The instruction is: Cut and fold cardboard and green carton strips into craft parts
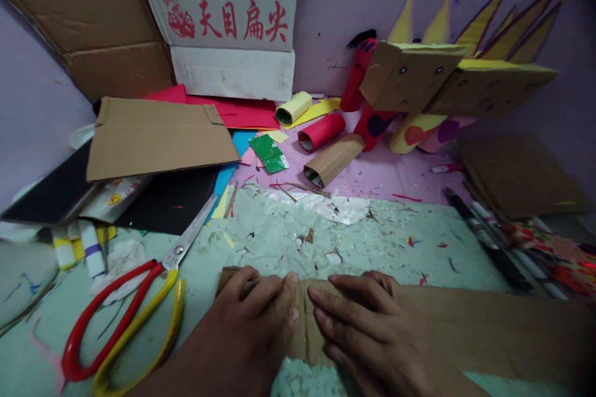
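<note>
A long brown cardboard strip (488, 325) lies across the front of the table, with a crease running across it between my hands. My left hand (251, 316) is closed on its left end, fingers bent and pressed together beside the crease. Just right of the crease, my right hand (372, 322) grips the strip, its fingers laid across the top and pressing down. Both palms and the strip's underside are hidden. Left of my left hand rest large scissors (178, 250) with one red and one yellow handle loop, blades partly closed and pointing away.
Paper rolls (321, 131) and cardboard figures (410, 77) with yellow spikes stand at the back. A cardboard piece (158, 136) covers coloured paper at left. Pens (488, 242) and cardboard squares (526, 177) lie at right. Paper scraps (310, 237) litter the middle.
</note>
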